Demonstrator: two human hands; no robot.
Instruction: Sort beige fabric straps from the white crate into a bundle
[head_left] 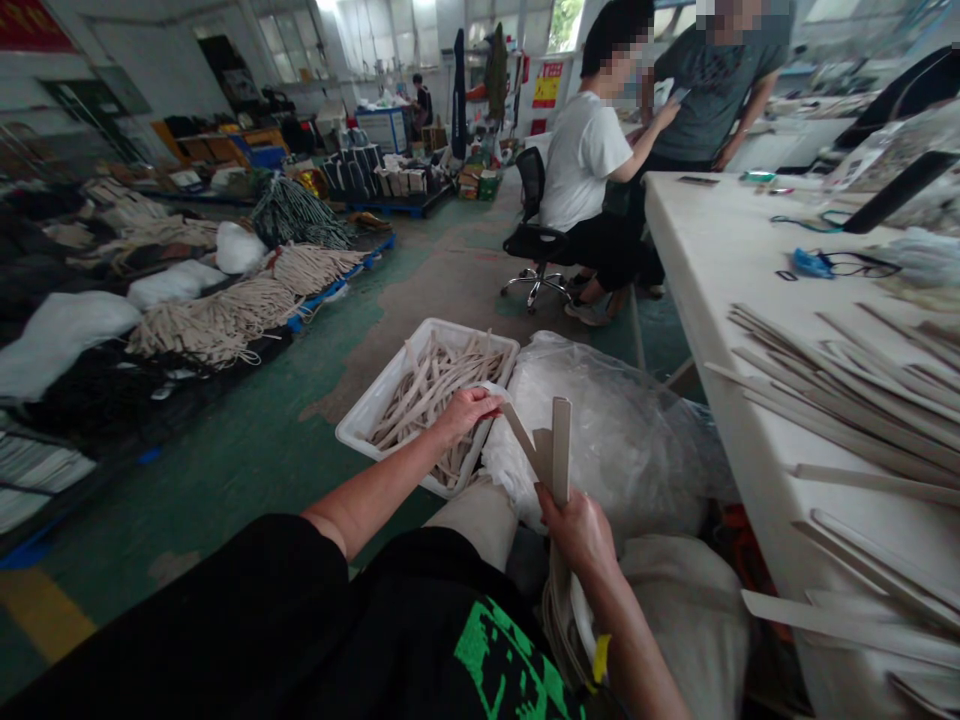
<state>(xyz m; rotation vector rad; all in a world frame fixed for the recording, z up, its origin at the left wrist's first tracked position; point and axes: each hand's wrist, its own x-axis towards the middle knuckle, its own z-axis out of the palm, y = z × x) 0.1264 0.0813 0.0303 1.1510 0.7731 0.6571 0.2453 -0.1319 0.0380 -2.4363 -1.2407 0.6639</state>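
Observation:
My left hand (466,411) reaches over a white plastic bin (390,385) full of beige fabric straps (431,385) on the floor, its fingers closed on one strap end that runs toward my other hand. My right hand (577,525) is closed round a bundle of straps (559,455); their ends stick up above the fist and the rest hangs down over my lap. A bulging clear plastic bag (622,430) lies just beyond my knees, beside the bin.
A white table (720,270) on the right carries several flat straps (847,390), a blue item and cables. Two people are near the table's far end, one on an office chair (536,240). Piles of cord and white sacks line the green floor at left.

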